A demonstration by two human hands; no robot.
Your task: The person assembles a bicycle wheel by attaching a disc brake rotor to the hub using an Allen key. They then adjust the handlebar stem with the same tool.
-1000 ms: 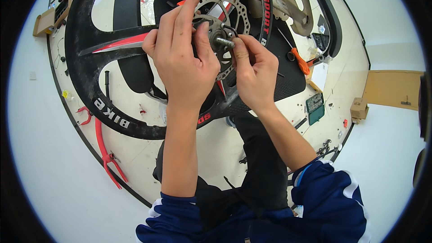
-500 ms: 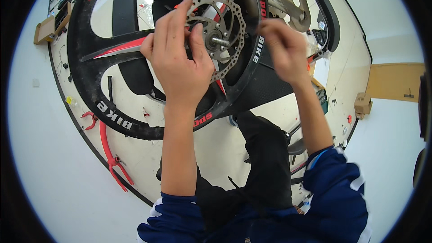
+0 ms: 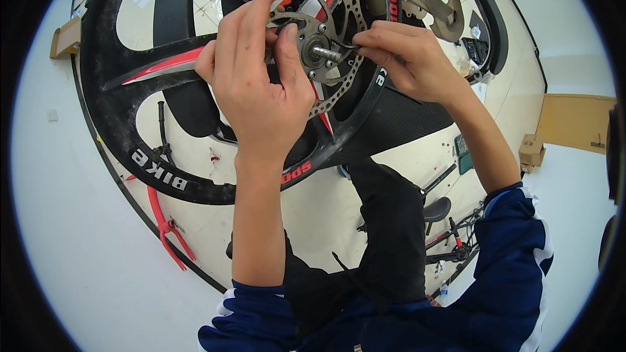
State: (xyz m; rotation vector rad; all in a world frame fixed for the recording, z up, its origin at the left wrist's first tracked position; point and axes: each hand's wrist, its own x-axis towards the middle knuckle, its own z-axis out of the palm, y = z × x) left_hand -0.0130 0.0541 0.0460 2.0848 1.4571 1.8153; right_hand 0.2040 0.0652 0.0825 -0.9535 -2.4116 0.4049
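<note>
A black bicycle wheel [image 3: 96, 91] with broad red-and-white marked spokes lies in front of me at the top. On its hub sits a perforated silver brake disc [image 3: 355, 16], and a threaded axle [image 3: 328, 54] sticks up from the middle. My left hand [image 3: 257, 85] grips the disc's left edge, thumb over the inner part and fingers along the rim; the fingertips are partly hidden. Between the thumb and fingers of my right hand [image 3: 411, 58] is pinched a thin, dark, bent tool like a hex key [image 3: 345, 45], its end close to the hub.
A red fork [image 3: 160, 212] lies on the floor at the left. Grey metal frame parts [image 3: 427, 6] stand beyond the wheel on the right. Further right are a cardboard box [image 3: 531, 150], a bicycle saddle [image 3: 437, 210] and a green case [image 3: 463, 155]. An open carton [image 3: 66, 38] stands far left.
My right hand, blurred and right of the disc before, has come in beside the axle with the dark tool showing. The wheel has shifted slightly in view. My left hand keeps its hold.
</note>
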